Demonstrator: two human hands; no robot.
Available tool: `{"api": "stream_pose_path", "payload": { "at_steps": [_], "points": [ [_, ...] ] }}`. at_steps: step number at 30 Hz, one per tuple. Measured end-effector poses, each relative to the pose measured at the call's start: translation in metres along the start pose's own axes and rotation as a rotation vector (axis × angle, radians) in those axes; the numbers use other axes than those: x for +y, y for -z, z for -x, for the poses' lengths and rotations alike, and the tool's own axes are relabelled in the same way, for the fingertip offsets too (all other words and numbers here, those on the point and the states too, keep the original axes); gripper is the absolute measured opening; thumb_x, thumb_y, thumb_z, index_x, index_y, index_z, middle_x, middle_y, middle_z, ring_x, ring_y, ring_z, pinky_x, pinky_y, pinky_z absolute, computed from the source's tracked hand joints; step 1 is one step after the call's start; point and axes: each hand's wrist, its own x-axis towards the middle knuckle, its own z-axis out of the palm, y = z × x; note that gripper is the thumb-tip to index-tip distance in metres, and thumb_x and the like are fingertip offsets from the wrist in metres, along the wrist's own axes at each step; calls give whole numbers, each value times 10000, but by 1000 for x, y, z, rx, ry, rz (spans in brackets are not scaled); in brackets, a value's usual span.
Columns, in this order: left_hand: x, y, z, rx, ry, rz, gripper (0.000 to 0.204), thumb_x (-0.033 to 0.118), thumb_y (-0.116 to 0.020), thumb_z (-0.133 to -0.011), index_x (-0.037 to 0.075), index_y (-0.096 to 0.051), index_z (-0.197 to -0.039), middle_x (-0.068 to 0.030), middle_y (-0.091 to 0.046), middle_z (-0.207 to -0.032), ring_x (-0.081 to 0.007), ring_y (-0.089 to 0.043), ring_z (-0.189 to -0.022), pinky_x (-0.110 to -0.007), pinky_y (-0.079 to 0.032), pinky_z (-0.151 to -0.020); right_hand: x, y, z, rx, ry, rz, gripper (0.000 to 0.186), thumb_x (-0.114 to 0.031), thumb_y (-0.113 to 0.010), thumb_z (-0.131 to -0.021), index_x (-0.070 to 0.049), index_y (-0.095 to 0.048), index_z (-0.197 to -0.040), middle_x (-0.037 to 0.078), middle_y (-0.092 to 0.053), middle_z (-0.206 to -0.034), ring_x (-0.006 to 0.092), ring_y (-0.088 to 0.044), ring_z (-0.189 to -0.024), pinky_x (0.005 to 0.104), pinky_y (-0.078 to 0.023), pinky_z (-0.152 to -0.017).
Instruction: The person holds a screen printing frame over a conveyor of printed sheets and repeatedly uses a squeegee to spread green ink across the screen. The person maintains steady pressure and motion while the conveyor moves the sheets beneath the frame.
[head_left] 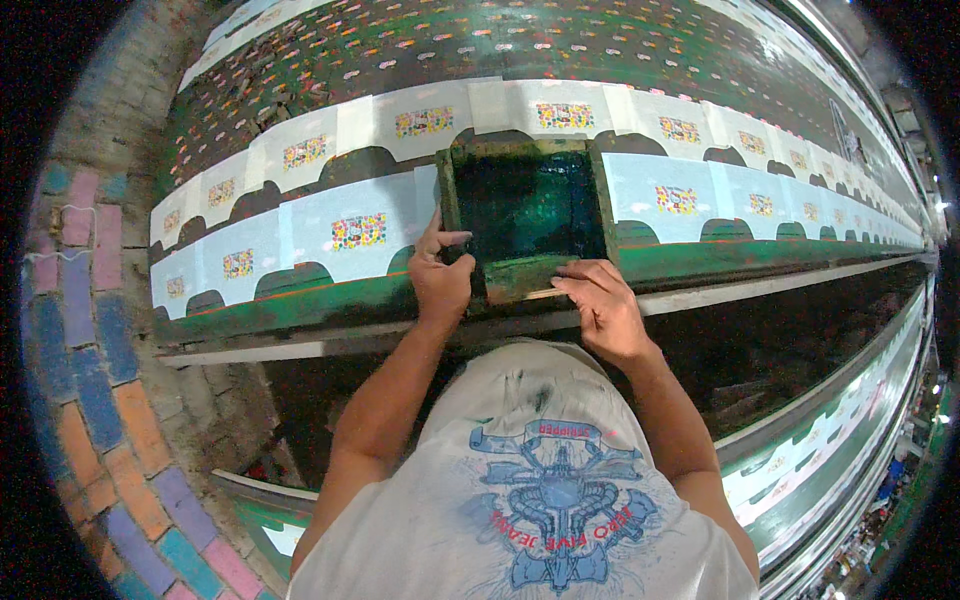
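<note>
A wooden-framed printing screen with a dark, wet-looking green mesh lies over the near row of pale blue cut fabric pieces. My left hand is at the frame's near left corner. Its index finger reaches up along the side bar, and the thumb points inward. At the near right corner, my right hand has its fingers curled over the near bar. A thin pale wooden strip shows beside its fingertips. The fabric beneath the screen is hidden.
A long green printing table runs across, with a pale ledge on its near side. Behind lies a row of white fabric pieces with colourful prints. Another table with fabric stands at lower right. Painted bricks pave the left.
</note>
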Motion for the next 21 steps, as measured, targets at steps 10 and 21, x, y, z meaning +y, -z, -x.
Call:
{"api": "stream_pose_path", "payload": {
  "at_steps": [10, 21],
  "points": [
    [-7, -2, 0, 6, 74, 4, 309, -66, -725, -751, 8, -801, -1041, -310, -540, -1683, -381, -602, -1484, -431, -428, -1258, -34, -5, -35, -195, 98, 368, 423, 2, -721, -817, -15, -789, -1234, 163, -757, -1180, 378, -709, -1168, 499, -572, -1027],
    [-5, -5, -1, 32, 46, 68, 331, -51, -725, -834, 58, -831, -1129, -304, -553, -1671, -369, -561, -1525, -448, -411, -1278, 9, 31, -130, -517, -1, 333, 331, 54, -693, -861, -57, -766, -1164, 202, -741, -1106, 466, -708, -1075, 582, -587, -905]
  ]
}}
